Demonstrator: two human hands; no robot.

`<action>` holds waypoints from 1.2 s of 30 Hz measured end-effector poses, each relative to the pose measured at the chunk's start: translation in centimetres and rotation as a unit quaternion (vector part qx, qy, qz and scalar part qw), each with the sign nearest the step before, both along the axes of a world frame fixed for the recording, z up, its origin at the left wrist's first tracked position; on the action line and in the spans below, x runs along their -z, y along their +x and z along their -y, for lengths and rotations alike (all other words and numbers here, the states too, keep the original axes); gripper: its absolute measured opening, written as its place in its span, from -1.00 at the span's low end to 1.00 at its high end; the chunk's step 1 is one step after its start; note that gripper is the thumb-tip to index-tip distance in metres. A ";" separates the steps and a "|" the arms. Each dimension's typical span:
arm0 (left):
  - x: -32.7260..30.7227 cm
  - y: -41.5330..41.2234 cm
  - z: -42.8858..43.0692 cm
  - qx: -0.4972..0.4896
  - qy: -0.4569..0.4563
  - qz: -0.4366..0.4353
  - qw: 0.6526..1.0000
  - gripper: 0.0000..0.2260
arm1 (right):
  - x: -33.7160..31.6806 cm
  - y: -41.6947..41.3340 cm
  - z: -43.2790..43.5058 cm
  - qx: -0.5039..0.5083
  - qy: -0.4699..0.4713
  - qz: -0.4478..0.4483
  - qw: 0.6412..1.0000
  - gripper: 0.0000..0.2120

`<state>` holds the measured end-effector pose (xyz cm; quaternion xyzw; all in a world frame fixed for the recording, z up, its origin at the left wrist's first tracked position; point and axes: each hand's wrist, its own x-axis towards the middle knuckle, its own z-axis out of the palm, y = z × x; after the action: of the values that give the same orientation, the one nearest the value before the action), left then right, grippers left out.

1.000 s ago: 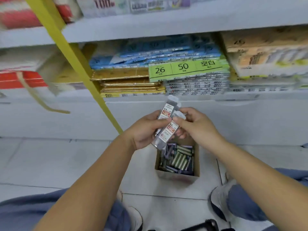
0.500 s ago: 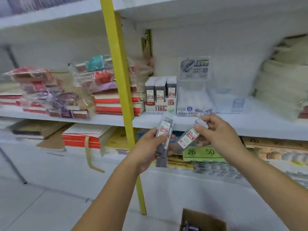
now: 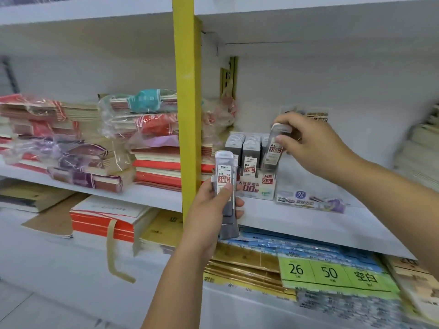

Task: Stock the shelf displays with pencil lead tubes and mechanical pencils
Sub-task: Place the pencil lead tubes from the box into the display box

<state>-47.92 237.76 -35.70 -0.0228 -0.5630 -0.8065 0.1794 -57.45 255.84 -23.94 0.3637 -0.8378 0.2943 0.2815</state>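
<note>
1. The left hand (image 3: pixel 209 210) is closest. Its thumb and fingers are wrapped around a small bunch of pencil lead tubes (image 3: pixel 225 186). The tubes stand straight up, caps at the top. The front label reads "0.5 HB", with "100" in a red patch. How many tubes are in the bunch is hard to tell, maybe three or four.
2. Down low on the right lies a green pack label (image 3: pixel 332 274) that reads "26", "50" and "空白".
3. Above it is the white shelf board (image 3: pixel 297 224). The left hand holds its tubes just in front of the board's edge.
4. The right hand (image 3: pixel 316 148) pinches one single lead tube (image 3: pixel 274 150) near its clear cap, thumb in front and fingers behind. This tube stands almost straight, cap up and leaning a little to the right. Its bottom end is at the right-hand row of the display box. Its label shows "0.5" and a red "100".
5. The display box (image 3: pixel 257 187) sits on the shelf with rows of grey-capped tubes standing in it. Its front says "HB 0.5" in red, with a big "100".
6. Touching its right side is a purple display box (image 3: pixel 311 201) marked "0.7 2B".
7. A yellow post (image 3: pixel 187 103) runs up and down, just left of the boxes.
8. Farther left are piles of wrapped notebooks (image 3: pixel 71 157). Their writing is too blurry to read.
</note>
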 end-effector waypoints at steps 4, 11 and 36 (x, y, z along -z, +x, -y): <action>0.1 -0.7 0.2 -0.004 -0.006 -0.008 1.000 -0.85 | 0.1 -1.7 0.5 0.007 -0.004 0.076 0.997 -0.76; 0.1 -0.8 0.3 -0.014 -0.026 -0.009 1.000 -0.85 | 2.4 -2.8 1.3 0.088 0.041 -0.029 0.995 -0.74; -0.7 -0.3 -2.2 0.013 -0.115 -0.024 0.993 -0.87 | 2.6 2.9 1.4 -0.129 -0.226 0.185 0.948 -0.80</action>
<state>-48.24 239.96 -34.97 -0.0705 -0.6471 -0.7378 0.1786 -54.60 254.43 -26.59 0.3344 -0.7326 0.5720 0.1557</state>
